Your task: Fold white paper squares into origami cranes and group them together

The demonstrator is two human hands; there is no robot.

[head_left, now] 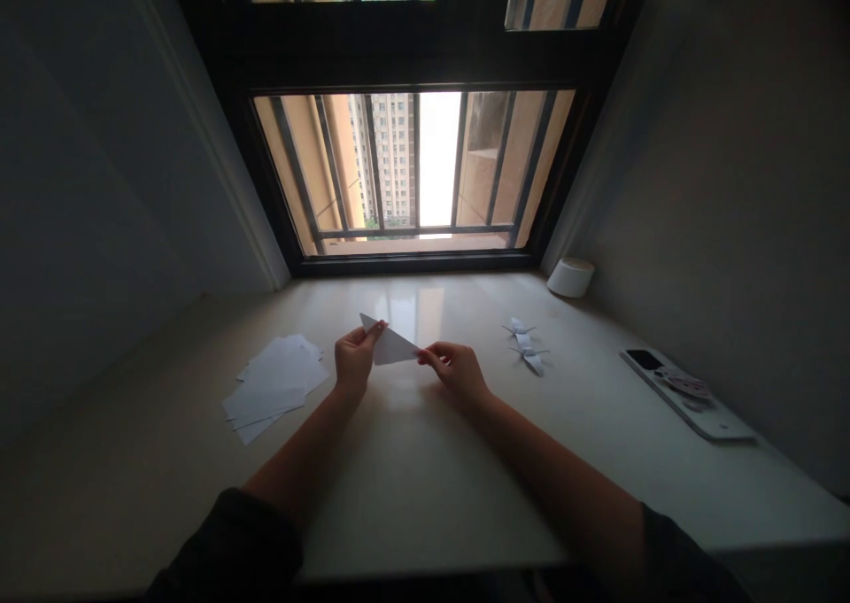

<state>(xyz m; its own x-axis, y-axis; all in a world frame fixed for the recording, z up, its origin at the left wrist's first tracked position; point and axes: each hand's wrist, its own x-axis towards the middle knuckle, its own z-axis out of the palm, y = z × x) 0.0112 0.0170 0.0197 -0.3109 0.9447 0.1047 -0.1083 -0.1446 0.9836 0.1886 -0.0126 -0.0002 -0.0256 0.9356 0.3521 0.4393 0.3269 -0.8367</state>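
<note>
A white sheet of paper (394, 346), folded into a triangle, is held up between both hands over the pale sill. My left hand (355, 355) pinches its upper left part between thumb and fingers. At the right corner, the thumb and fingertips of my right hand (455, 368) are closed on the same paper. To the left lies a loose pile of white paper sheets (275, 386), fanned unevenly. Small folded paper figures (526, 346) with thin pointed ends sit in a row to the right of my right hand.
A white cylindrical object (571, 277) stands in the far right corner by the window frame. Along the right wall lies a phone (687, 395) with a decorated back and a dark camera block. The barred window (415, 173) closes off the back; walls flank the sill (412, 488).
</note>
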